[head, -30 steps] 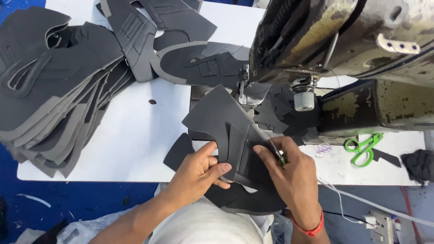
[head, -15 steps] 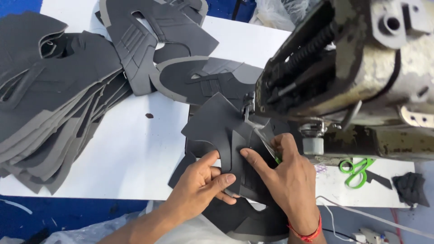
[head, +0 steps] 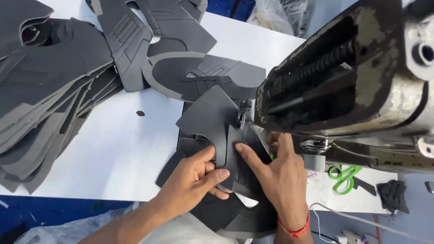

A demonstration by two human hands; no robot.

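A dark grey cut shoe-upper piece (head: 212,119) lies under the needle area of a worn grey sewing machine (head: 357,86). My left hand (head: 194,178) pinches and presses its near edge, thumb and fingers closed on the material. Flat on the same piece just to the right rests my right hand (head: 275,174), index finger stretched toward the seam, a red band at the wrist. More dark pieces (head: 235,212) hang off the table edge below both hands.
A tall stack of grey cut pieces (head: 49,95) fills the left of the white table (head: 122,149). Further pieces (head: 181,72) lie at the back. Green-handled scissors (head: 343,177) and a black scrap (head: 392,195) sit at the right, under the machine.
The view has tilted so the machine head fills more of the right. Both hands stay on the grey piece, which has shifted slightly further under the needle.
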